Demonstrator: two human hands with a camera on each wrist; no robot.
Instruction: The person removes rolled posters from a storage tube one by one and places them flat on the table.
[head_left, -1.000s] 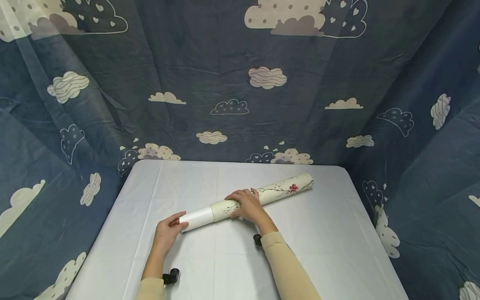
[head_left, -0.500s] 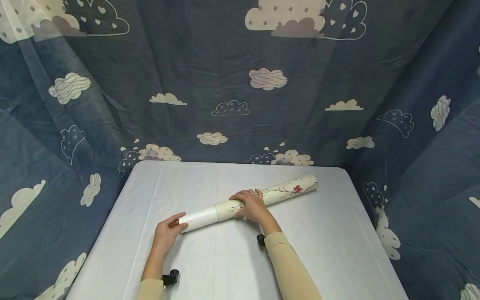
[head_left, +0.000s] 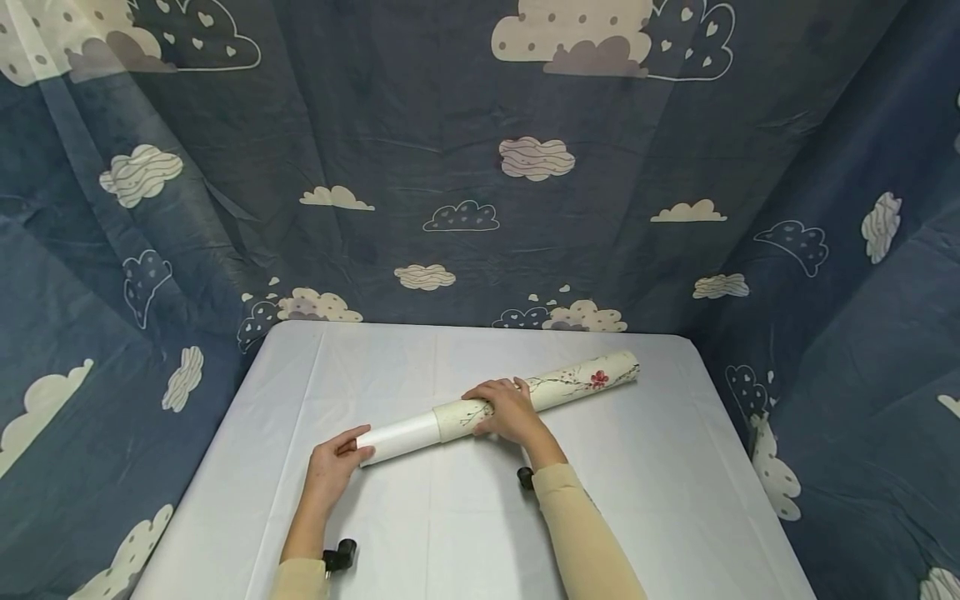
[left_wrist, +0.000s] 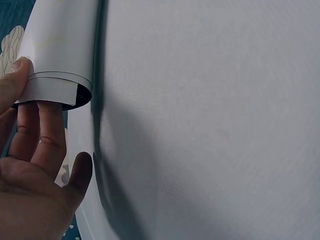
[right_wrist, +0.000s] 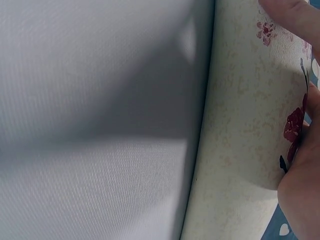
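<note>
A cream wallpaper roll (head_left: 573,380) with branches and red flowers lies slantwise on the white table. Out of its left end sticks a white rolled sheet (head_left: 399,437). My left hand (head_left: 327,475) pinches the free end of the white roll; in the left wrist view the thumb is outside and fingertips go into the open end, hidden there. The sheet's overlapping edge shows at that end. My right hand (head_left: 512,414) grips the floral roll from above near its left end. In the right wrist view, the thumb lies on the floral surface (right_wrist: 235,115) and other fingers are mostly hidden.
The table (head_left: 660,500) has a smooth white cover and rounded far corners. A dark blue curtain (head_left: 420,108) with cloud prints hangs behind and along both sides. Small black wrist cameras stick out from both forearms.
My right hand has slid the floral roll right and slightly away, so more of the white roll shows. The left hand has stayed almost still at the white end.
</note>
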